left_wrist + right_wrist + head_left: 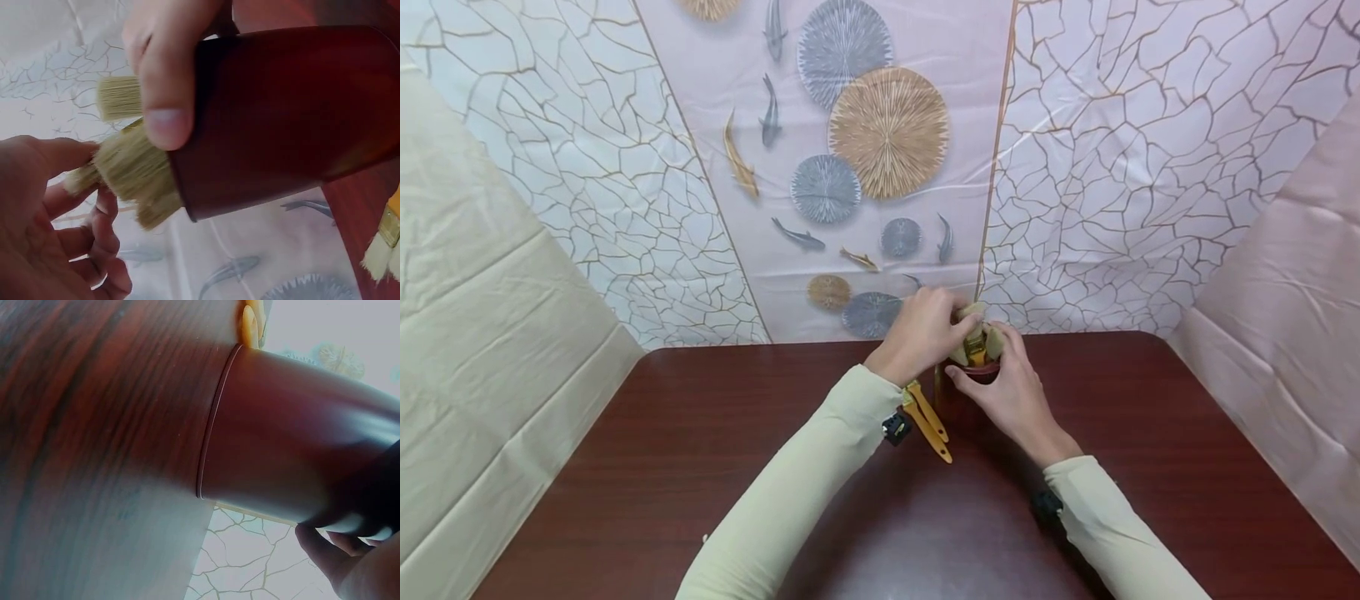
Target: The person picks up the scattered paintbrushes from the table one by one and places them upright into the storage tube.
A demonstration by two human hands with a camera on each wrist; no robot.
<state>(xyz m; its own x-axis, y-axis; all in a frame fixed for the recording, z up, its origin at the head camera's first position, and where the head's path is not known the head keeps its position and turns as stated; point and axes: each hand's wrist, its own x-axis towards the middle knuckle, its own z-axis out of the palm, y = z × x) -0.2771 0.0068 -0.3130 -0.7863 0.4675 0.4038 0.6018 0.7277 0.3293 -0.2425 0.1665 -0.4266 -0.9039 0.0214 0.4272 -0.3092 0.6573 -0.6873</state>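
Note:
Near the table's back edge stands a dark red cup (281, 425), upright on the tabletop. My right hand (1015, 392) grips it by the rim, and its thumb crosses the rim in the left wrist view. Several paintbrushes (137, 159) stand in the cup with their pale bristles up. With thumb and fingers, my left hand (925, 329) pinches the bristle end of one paintbrush (81, 178) at the cup's mouth. That brush's handle is hidden inside the cup.
Yellow-handled paintbrushes (928, 417) lie on the dark wooden table (760, 467), left of the cup and partly behind my left wrist. Patterned cloth (1075, 167) hangs behind the table's back edge, and plain pale cloth (497, 333) hangs along the left.

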